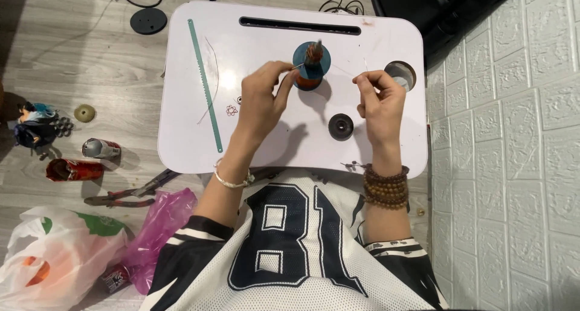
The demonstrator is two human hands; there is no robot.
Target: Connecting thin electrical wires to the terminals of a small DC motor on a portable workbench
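A spool (312, 65) with blue-green flanges and copper-coloured winding stands upright on the white lap table (199, 136). A thin wire (344, 70) runs from beside it toward each hand. My left hand (263, 99) pinches one end of the wire just left of the spool. My right hand (379, 99) pinches the other end to the spool's right, fingers curled. A small black disc (341, 126) lies on the table between my two hands.
A green saw blade (205, 84) and a loose curved wire (212, 81) lie on the table's left. A round hole (400, 74) sits at its right. Pliers (130, 194), cans (75, 169), plastic bags (60, 256) and a black disc (148, 20) lie on the floor. A white brick-pattern wall (513, 154) is on the right.
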